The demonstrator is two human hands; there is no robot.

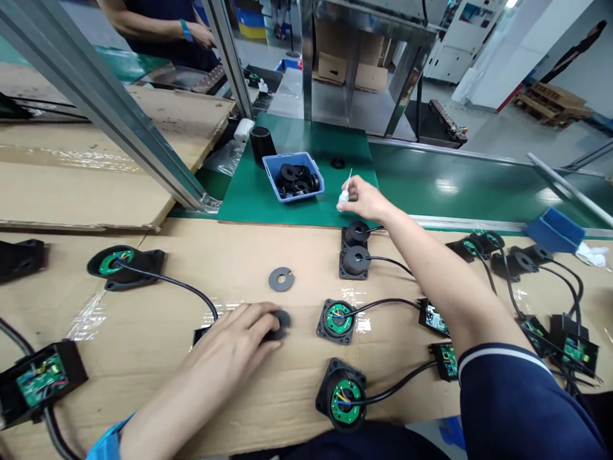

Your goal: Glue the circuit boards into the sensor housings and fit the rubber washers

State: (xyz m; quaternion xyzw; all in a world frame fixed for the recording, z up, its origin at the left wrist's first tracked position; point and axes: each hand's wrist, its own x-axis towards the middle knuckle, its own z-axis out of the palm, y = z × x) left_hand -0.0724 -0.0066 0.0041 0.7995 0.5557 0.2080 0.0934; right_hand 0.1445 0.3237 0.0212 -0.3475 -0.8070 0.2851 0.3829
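Observation:
With thumb and fingers closed at the edge of a dark ring-shaped disc [281, 324], my left hand [234, 338] rests low over the cardboard. Just beyond it a similar grey disc [281, 279], with a centre hole and a notch, lies flat. My right hand [364, 199] pinches a small white dropper bottle [343, 196], its thin nozzle pointing up, above the green mat. Below that arm sit two black square-based housings with upright collars [357, 260]. Nearer me, two housings [338, 319] [345, 399] show green round circuit boards with cables.
A blue bin [274, 167] of black rings stands on the green mat [244, 191], beside a black cup [262, 145]. More cabled housings [127, 265] lie left and right. An aluminium post [110, 108] slants at left. A co-worker's arm [158, 25] shows behind it.

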